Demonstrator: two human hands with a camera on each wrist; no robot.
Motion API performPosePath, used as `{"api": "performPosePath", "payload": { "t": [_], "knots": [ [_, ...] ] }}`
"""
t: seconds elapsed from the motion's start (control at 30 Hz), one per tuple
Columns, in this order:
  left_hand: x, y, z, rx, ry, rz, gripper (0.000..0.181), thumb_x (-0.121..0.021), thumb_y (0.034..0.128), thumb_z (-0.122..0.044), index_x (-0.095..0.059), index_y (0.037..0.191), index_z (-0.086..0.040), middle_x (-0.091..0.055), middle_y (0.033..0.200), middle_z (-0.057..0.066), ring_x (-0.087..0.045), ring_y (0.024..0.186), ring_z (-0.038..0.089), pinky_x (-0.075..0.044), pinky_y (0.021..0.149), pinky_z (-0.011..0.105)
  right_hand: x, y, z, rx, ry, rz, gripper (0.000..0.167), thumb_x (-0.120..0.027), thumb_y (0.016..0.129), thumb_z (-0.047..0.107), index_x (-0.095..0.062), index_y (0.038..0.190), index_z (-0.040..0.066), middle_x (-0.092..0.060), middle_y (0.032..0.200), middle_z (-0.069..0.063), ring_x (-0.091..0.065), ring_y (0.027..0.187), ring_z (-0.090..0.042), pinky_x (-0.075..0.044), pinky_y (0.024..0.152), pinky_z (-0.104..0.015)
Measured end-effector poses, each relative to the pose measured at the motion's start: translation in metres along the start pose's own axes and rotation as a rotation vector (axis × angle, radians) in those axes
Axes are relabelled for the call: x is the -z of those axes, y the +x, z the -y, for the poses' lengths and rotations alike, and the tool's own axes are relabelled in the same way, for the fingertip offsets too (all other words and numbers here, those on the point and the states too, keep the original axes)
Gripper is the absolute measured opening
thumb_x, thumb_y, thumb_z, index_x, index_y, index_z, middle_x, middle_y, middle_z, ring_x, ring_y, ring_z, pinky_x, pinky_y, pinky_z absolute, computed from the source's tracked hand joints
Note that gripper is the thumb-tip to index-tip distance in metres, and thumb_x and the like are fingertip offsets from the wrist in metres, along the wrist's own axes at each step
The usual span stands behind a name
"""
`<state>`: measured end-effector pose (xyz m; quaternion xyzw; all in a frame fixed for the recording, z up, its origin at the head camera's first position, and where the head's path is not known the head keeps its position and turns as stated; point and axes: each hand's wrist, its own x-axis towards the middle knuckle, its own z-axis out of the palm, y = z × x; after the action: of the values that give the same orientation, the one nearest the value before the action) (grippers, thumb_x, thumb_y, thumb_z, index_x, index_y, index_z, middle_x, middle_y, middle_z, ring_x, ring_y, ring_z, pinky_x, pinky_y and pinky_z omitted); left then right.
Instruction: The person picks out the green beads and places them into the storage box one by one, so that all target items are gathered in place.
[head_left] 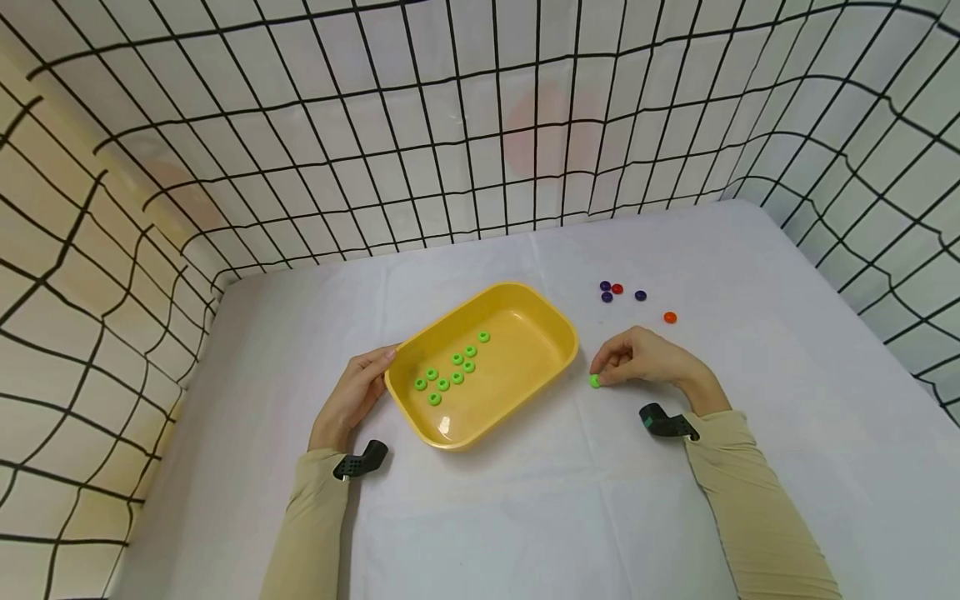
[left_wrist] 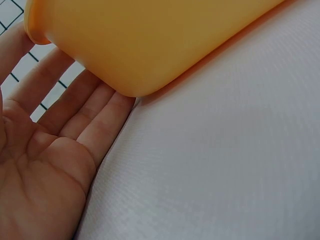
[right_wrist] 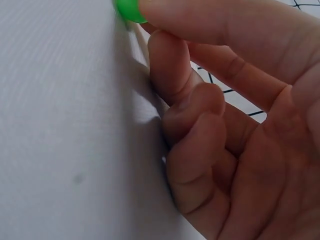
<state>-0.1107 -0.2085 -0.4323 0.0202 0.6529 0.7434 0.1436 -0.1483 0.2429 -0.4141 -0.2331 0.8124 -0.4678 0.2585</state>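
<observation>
A yellow plastic tub stands on the white cloth, with several small green beads scattered over its floor toward the left. At the tub's left end my left hand grips it, the thumb at the rim; in the left wrist view the other fingers lie against the outer wall. To the right of the tub, my right hand pinches a green bead at the cloth between thumb and fingertip. The right wrist view shows that bead at its top edge, the other fingers curled in.
Beyond my right hand lie several purple beads, a red bead and an orange bead. Black wire mesh encloses the table's back and sides. Each wrist carries a black camera mount.
</observation>
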Motion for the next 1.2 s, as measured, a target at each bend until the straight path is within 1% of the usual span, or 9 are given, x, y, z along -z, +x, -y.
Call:
{"api": "performPosePath", "payload": {
  "t": [0.23, 0.4, 0.47, 0.53, 0.7, 0.83, 0.93, 1.07, 1.2],
  "knots": [
    [0.006, 0.0, -0.004, -0.023, 0.005, 0.031, 0.028, -0.047, 0.1054, -0.019, -0.074, 0.111, -0.018, -0.071, 0.11, -0.004, -0.062, 0.096, 0.009, -0.054, 0.087, 0.02, 0.001, 0.006, 0.0, -0.003, 0.017, 0.009, 0.013, -0.079, 0.081, 0.008, -0.073, 0.09, -0.001, -0.066, 0.076, -0.007, -0.052, 0.066, -0.012, -0.042, 0.061, -0.02],
    [0.006, 0.006, -0.008, -0.026, 0.013, 0.038, 0.031, -0.047, 0.1051, -0.019, -0.07, 0.12, -0.003, -0.07, 0.109, -0.002, -0.062, 0.096, 0.01, -0.054, 0.087, 0.02, 0.018, 0.004, 0.009, -0.009, 0.045, -0.037, 0.015, -0.078, 0.083, 0.009, -0.073, 0.093, 0.0, -0.066, 0.077, -0.005, -0.051, 0.065, -0.013, -0.042, 0.057, -0.024],
    [0.006, 0.009, -0.009, -0.027, 0.011, 0.043, 0.034, -0.048, 0.1047, -0.019, -0.067, 0.123, 0.003, -0.07, 0.109, -0.002, -0.061, 0.096, 0.011, -0.054, 0.088, 0.02, 0.029, 0.004, 0.021, 0.013, 0.031, -0.052, 0.014, -0.078, 0.084, 0.009, -0.072, 0.094, 0.0, -0.065, 0.076, -0.003, -0.05, 0.065, -0.014, -0.042, 0.055, -0.026],
    [0.006, 0.01, -0.009, -0.028, 0.005, 0.047, 0.034, -0.049, 0.1044, -0.019, -0.067, 0.122, 0.003, -0.07, 0.109, -0.002, -0.061, 0.097, 0.011, -0.054, 0.087, 0.02, 0.039, 0.009, 0.04, 0.042, -0.013, -0.051, 0.013, -0.076, 0.085, 0.009, -0.072, 0.094, 0.0, -0.064, 0.076, -0.002, -0.05, 0.066, -0.015, -0.043, 0.055, -0.027],
    [0.009, 0.007, -0.008, -0.032, 0.012, 0.04, 0.032, -0.049, 0.1045, -0.018, -0.069, 0.12, 0.001, -0.071, 0.109, -0.003, -0.061, 0.098, 0.011, -0.053, 0.088, 0.02, 0.047, 0.046, 0.097, 0.071, -0.166, 0.039, 0.011, -0.074, 0.087, 0.011, -0.073, 0.094, 0.003, -0.063, 0.076, -0.006, -0.051, 0.066, -0.017, -0.043, 0.054, -0.024],
    [0.01, 0.005, -0.006, -0.033, 0.01, 0.04, 0.033, -0.048, 0.1047, -0.018, -0.068, 0.121, 0.002, -0.071, 0.108, -0.003, -0.061, 0.096, 0.011, -0.053, 0.087, 0.02, 0.032, 0.093, 0.134, 0.097, -0.278, 0.175, 0.008, -0.074, 0.086, 0.011, -0.074, 0.091, 0.005, -0.065, 0.077, -0.006, -0.049, 0.062, -0.016, -0.042, 0.053, -0.023],
    [0.007, 0.005, -0.003, -0.031, 0.001, 0.021, 0.034, -0.049, 0.1045, -0.019, -0.067, 0.123, 0.004, -0.071, 0.108, -0.002, -0.061, 0.096, 0.011, -0.054, 0.087, 0.021, 0.011, 0.127, 0.149, 0.098, -0.334, 0.29, 0.007, -0.074, 0.085, 0.007, -0.074, 0.09, 0.002, -0.066, 0.076, -0.005, -0.047, 0.059, -0.013, -0.041, 0.053, -0.022],
    [0.003, 0.004, 0.0, -0.016, 0.011, 0.006, 0.04, -0.048, 0.1045, -0.018, -0.058, 0.128, 0.013, -0.07, 0.109, -0.004, -0.061, 0.099, 0.012, -0.053, 0.089, 0.021, -0.019, 0.158, 0.149, 0.018, -0.402, 0.404, 0.004, -0.073, 0.083, 0.002, -0.073, 0.086, 0.0, -0.063, 0.07, -0.002, -0.043, 0.053, -0.009, -0.039, 0.05, -0.019],
    [0.002, 0.002, 0.001, -0.004, 0.027, 0.003, 0.044, -0.047, 0.1042, -0.016, -0.05, 0.131, 0.019, -0.07, 0.108, -0.005, -0.061, 0.098, 0.011, -0.053, 0.088, 0.02, -0.04, 0.17, 0.139, -0.057, -0.466, 0.457, 0.005, -0.073, 0.081, -0.003, -0.073, 0.078, 0.001, -0.059, 0.064, 0.001, -0.042, 0.048, -0.008, -0.038, 0.048, -0.018]
  ]
}}
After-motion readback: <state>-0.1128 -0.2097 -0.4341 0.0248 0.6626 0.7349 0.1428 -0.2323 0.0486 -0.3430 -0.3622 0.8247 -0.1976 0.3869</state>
